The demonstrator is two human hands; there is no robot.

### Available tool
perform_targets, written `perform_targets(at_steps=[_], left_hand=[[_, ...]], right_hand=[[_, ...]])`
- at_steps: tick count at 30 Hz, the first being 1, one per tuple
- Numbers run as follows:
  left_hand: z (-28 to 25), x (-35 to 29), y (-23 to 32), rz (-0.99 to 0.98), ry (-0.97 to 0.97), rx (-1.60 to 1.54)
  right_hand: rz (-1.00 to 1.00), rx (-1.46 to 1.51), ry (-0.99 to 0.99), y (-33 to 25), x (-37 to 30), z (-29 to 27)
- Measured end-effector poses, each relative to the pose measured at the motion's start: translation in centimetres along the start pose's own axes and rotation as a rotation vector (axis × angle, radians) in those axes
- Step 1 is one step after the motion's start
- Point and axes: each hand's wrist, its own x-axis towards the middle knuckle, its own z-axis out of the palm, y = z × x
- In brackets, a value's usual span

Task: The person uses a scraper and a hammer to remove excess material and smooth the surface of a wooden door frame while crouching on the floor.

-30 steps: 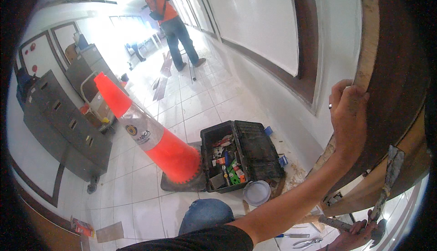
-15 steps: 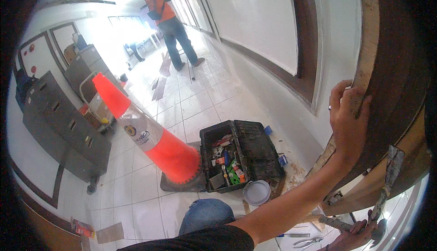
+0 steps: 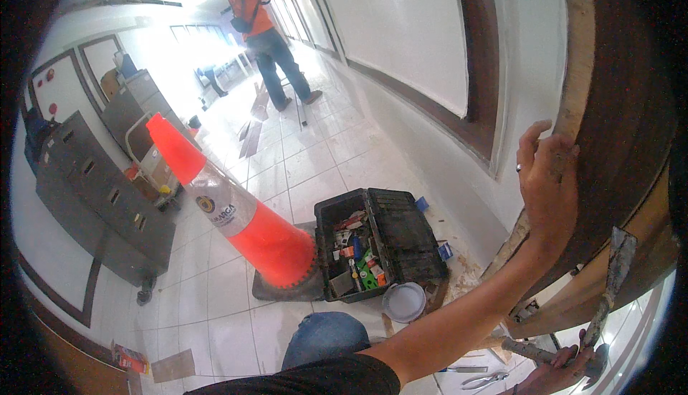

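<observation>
My left hand has its bent fingers around the rough, pale edge of a dark wooden door. At the lower right, my right hand holds two worn tools together. One is a flat-bladed scraper, its blade pointing up in front of the door. The other looks like a hammer, with a worn handle pointing left and a dark, rounded end beside my palm. Part of the right hand is hidden behind the handles. Pliers lie on the floor beside it.
A black toolbox stands open, full of small items, with a round white lid or tub beside it. Left of it is an orange traffic cone. Grey cabinets line the left wall. Farther off, a person in orange works at the wall.
My left hand's fingers have shifted slightly on the door edge, the index finger lifting a little. My right hand and its tools stay almost in place.
</observation>
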Motion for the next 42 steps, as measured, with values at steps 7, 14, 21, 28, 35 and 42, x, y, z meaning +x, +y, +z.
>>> perform_targets(at_steps=[7,14,21,28,35,42], left_hand=[[-0.2,0.2,-0.3,0.093,-0.034,0.090],[-0.2,0.5,0.3,0.100,0.024,0.058],[-0.1,0.3,-0.1,0.065,0.029,0.061],[-0.1,0.2,-0.2,0.001,0.020,0.013],[0.0,0.2,-0.1,0.014,-0.007,0.017],[-0.1,0.3,-0.4,0.034,0.031,0.014]], right_hand=[[-0.003,-0.026,0.084,0.9,0.4,-0.7],[-0.075,-0.033,-0.012,0.3,0.1,-0.7],[0.002,-0.019,0.103,2.8,1.3,-2.1],[-0.056,-0.022,0.013,1.0,0.3,-1.4],[-0.053,0.001,-0.077,2.1,0.9,-2.8],[-0.098,-0.062,-0.018,0.9,0.5,-2.0]])
